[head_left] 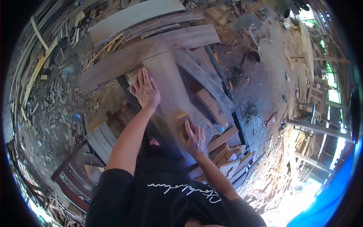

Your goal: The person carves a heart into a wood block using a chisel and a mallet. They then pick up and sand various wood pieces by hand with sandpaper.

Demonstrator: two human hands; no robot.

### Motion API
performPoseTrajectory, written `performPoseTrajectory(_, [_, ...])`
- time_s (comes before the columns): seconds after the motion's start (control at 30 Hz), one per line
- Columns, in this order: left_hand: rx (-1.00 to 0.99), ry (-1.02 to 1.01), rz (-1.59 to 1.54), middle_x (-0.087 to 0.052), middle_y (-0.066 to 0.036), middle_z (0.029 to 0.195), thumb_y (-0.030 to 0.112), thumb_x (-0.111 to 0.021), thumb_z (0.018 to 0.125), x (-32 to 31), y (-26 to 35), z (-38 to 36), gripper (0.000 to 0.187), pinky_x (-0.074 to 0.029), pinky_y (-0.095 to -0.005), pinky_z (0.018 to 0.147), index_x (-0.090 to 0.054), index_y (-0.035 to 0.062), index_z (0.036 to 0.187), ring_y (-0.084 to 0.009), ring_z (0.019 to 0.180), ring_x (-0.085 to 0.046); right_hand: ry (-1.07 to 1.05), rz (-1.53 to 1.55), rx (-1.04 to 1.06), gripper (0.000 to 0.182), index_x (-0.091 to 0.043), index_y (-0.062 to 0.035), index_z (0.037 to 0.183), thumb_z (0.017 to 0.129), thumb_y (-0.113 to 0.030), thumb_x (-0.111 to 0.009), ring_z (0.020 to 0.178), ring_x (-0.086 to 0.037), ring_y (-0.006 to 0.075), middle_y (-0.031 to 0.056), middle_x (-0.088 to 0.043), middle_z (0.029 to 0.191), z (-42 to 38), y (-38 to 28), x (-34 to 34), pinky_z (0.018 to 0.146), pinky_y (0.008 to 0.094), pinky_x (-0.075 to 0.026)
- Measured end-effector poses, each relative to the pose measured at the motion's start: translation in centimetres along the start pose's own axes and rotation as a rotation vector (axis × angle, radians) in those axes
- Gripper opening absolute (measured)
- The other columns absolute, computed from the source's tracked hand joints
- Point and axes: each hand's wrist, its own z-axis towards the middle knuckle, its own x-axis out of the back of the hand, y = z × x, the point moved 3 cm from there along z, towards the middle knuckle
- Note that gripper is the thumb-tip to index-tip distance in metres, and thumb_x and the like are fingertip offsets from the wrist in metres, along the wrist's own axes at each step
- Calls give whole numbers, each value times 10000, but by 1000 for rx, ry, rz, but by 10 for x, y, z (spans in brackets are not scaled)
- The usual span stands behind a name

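Observation:
A long, smooth wooden board [166, 81] runs away from my body across the work surface. My left hand [145, 90] lies with extended fingers along the board's left edge, nothing held in it. On the board's near right part, my right hand [194, 138] grips a small block [182, 117] with a yellowish-brown front end; what kind of tool it is cannot be made out. Past the board's far end, a wide plank [109, 68] lies crosswise.
More planks [136, 19] lie beyond the crosswise one. Stacked wood offcuts [228, 159] sit at the near right. A slatted wooden piece [72, 178] stands at the lower left. Wood scraps [56, 90] cover the ground on the left.

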Motion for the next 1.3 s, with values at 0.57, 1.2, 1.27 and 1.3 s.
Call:
performPoseTrajectory(0.57, [-4, 45, -72, -464, -102, 1476, 256, -449, 999, -2, -3, -1, 509, -232, -509, 1089, -410, 81, 1476, -307, 1359, -382, -187, -54, 28, 668, -520, -176, 1414, 796, -294, -746, 920, -611, 366, 170, -604, 1138, -23, 0, 3, 769, 478, -506])
performPoseTrajectory(1.2, [-1, 56, -106, -469, -82, 1472, 233, -485, 987, 1, -3, 2, 509, -262, -491, 1067, -417, 107, 1476, -305, 1331, -400, -70, -57, 120, 634, -540, -138, 1392, 806, -307, -716, 881, -602, 385, 191, -578, 1032, 3, -9, -8, 736, 479, -511])
performPoseTrajectory(1.27, [-4, 52, -129, -471, -86, 1467, 242, -496, 987, 2, -4, 3, 517, -260, -487, 1075, -416, 101, 1478, -307, 1336, -397, 5, 53, 176, 665, -505, -153, 1412, 800, -298, -719, 883, -603, 395, 201, -576, 1039, 65, -22, -21, 734, 492, -508])
performPoseTrajectory(1.3, [-5, 40, -117, -471, -86, 1467, 242, -496, 987, 1, -5, 0, 517, -260, -487, 1075, -416, 101, 1478, -307, 1336, -397, 20, 50, 193, 675, -491, -164, 1420, 798, -299, -715, 894, -603, 396, 206, -576, 1046, 96, -29, -26, 736, 492, -509])
